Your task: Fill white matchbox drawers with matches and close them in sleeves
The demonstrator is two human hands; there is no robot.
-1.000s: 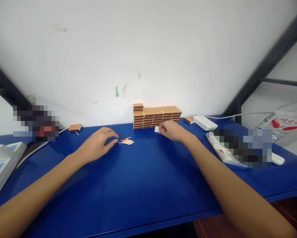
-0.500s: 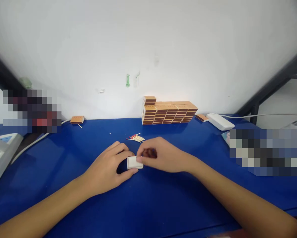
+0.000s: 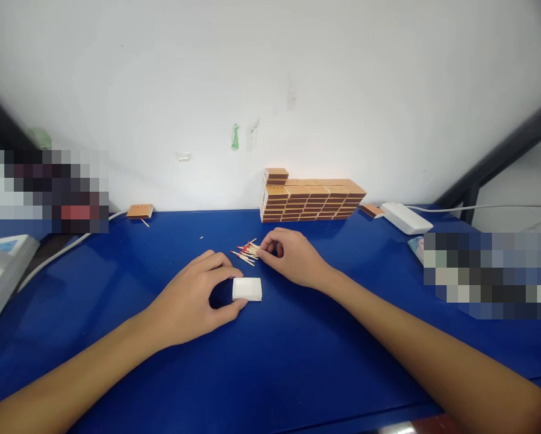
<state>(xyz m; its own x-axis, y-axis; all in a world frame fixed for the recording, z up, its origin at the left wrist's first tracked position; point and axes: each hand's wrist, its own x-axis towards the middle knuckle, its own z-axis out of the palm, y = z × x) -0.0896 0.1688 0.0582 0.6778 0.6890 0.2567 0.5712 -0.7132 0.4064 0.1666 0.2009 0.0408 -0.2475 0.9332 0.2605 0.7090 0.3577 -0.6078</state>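
A small white matchbox tray (image 3: pixel 247 289) rests on the blue table between the thumb and fingers of my left hand (image 3: pixel 207 295), which steadies it from the left. Just behind it lies a loose pile of red-tipped matches (image 3: pixel 247 254). The fingertips of my right hand (image 3: pixel 291 256) pinch at the plain ends of these matches; how many they grip is hidden.
A stack of matchboxes (image 3: pixel 313 202) stands against the wall. Single matchboxes lie at the left (image 3: pixel 140 211) and right (image 3: pixel 372 210). A white adapter block (image 3: pixel 406 218) with a cable sits back right, a power strip (image 3: pixel 8 259) at the left edge.
My right hand has left the white tray and moved back to the match pile, closing its fingertips there. My left hand stays at the tray. The view has shifted slightly.
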